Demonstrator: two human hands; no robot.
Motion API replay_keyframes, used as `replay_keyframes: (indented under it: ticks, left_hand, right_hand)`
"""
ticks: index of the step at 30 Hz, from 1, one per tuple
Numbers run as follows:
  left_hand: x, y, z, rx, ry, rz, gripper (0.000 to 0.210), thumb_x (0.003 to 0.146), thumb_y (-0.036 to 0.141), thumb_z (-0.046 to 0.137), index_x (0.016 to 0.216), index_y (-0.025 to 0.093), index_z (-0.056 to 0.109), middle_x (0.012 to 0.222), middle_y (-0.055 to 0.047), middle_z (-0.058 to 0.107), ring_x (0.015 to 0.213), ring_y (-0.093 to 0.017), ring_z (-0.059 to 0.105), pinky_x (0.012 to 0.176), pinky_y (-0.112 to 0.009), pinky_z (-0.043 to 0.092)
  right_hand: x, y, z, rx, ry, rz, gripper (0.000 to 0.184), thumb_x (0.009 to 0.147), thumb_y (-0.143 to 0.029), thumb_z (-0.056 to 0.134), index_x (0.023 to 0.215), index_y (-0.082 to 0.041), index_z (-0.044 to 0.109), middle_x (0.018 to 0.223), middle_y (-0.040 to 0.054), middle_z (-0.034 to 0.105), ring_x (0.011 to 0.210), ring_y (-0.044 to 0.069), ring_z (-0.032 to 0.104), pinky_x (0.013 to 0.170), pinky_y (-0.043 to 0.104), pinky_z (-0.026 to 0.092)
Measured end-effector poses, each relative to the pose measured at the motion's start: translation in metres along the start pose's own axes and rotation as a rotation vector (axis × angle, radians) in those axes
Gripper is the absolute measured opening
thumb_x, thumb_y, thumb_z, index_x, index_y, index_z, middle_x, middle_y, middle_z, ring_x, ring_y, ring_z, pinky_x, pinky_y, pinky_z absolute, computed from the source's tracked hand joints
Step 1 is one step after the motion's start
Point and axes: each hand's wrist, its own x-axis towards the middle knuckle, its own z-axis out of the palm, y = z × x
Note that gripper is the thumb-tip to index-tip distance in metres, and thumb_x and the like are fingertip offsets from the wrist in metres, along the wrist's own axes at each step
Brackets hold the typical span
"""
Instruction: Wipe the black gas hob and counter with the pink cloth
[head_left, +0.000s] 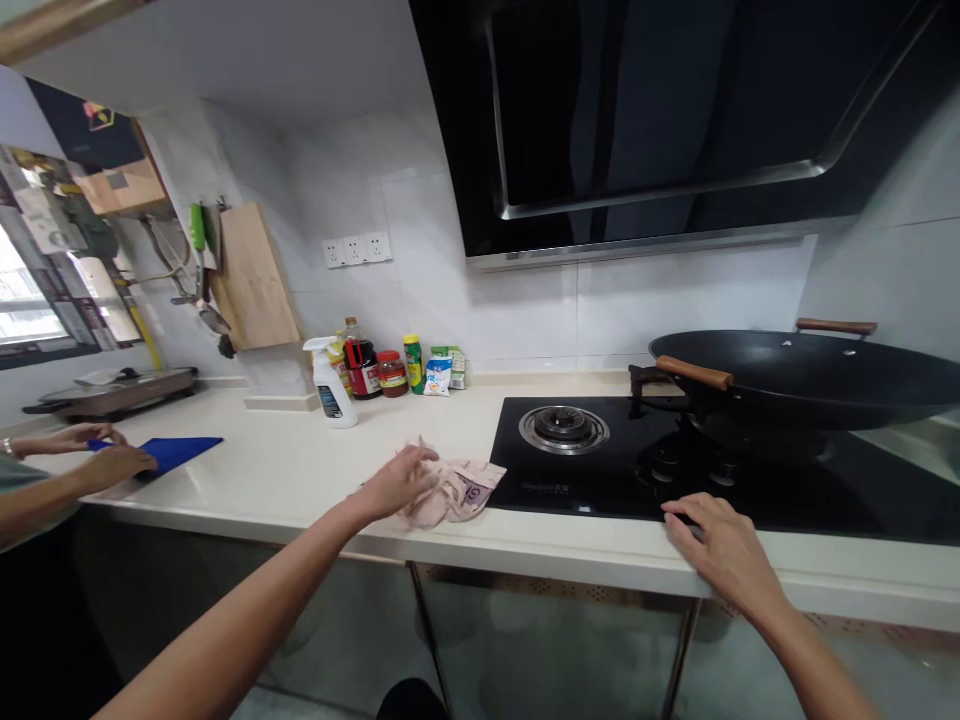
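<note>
My left hand (397,480) is closed on a crumpled pale pink cloth (457,492) with a purple printed patch. The cloth lies on the counter and touches the left edge of the black gas stove (585,490). At the front edge of the stove rests my right hand (716,540), its thumb apart from its fingers and nothing in it. A large black wok (795,380) with wooden handles sits over the right burner. The left burner (564,428) is uncovered.
Behind the cloth stand a white spray bottle (331,390), a dark sauce bottle (364,370), a red-lidded jar (392,375) and small packets (439,376). A black range hood (645,130) hangs above. At the left, another person's hands (112,465) touch a blue cloth (176,452).
</note>
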Motion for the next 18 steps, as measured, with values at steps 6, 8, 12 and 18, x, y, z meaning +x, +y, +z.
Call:
replay_keyframes:
  ticks: [6,8,12,18]
  left_hand:
    - [0.036,-0.036,0.021,0.057,0.121,-0.355,0.074,0.089,0.060,0.046,0.148,0.015,0.043,0.158,-0.028,0.034,0.147,-0.046,0.033,0.111,-0.065,0.032]
    - [0.047,-0.032,0.041,0.052,0.106,-0.363,0.084,0.085,0.068,0.049,0.152,0.018,0.037,0.161,-0.028,0.031,0.147,-0.048,0.030,0.110,-0.069,0.029]
    - [0.075,-0.007,0.070,0.017,0.076,-0.246,0.077,0.084,0.060,0.058,0.150,0.026,0.039,0.162,-0.020,0.035,0.148,-0.042,0.033,0.113,-0.066,0.028]
    - [0.117,0.034,0.087,-0.157,0.137,-0.075,0.043,0.098,0.038,0.052,0.138,0.022,0.054,0.137,-0.011,0.063,0.125,-0.025,0.059,0.108,-0.047,0.044]
  right_hand:
    - [0.001,0.000,0.002,-0.012,0.001,-0.008,0.033,0.091,-0.047,0.047,0.098,-0.030,0.076,0.104,0.0050,0.070,0.098,0.025,0.061,0.081,0.039,0.042]
    - [0.001,-0.001,0.004,-0.007,0.003,-0.004,0.033,0.091,-0.048,0.047,0.098,-0.031,0.075,0.105,0.0054,0.070,0.098,0.025,0.061,0.082,0.040,0.043]
    - [0.002,-0.005,0.004,-0.007,0.009,0.000,0.033,0.091,-0.048,0.048,0.097,-0.029,0.074,0.103,0.0054,0.069,0.097,0.026,0.060,0.083,0.041,0.042]
    - [0.003,-0.013,-0.001,-0.020,0.016,0.011,0.029,0.092,-0.047,0.049,0.095,-0.028,0.071,0.100,0.0041,0.068,0.098,0.026,0.060,0.083,0.042,0.041]
